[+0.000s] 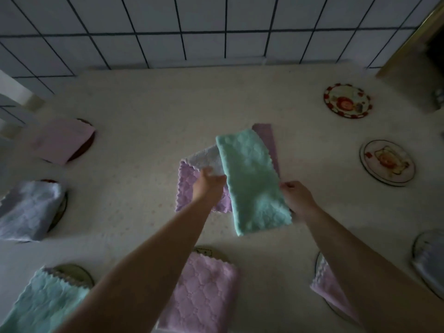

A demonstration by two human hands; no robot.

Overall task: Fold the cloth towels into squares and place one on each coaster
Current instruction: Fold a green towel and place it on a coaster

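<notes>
Forearms lead to left hand (208,186) and right hand (298,197), seemingly pinching green towel's (252,179) edges.

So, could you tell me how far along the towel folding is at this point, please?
Six coasters already carry folded towels, among them the pink towel and the lilac towel. In hand: the left hand and right hand hold the green towel, folded to a long strip, not yet square. Left: the pile beneath and two bare coasters, the red-rimmed coaster and the pale coaster.
</notes>
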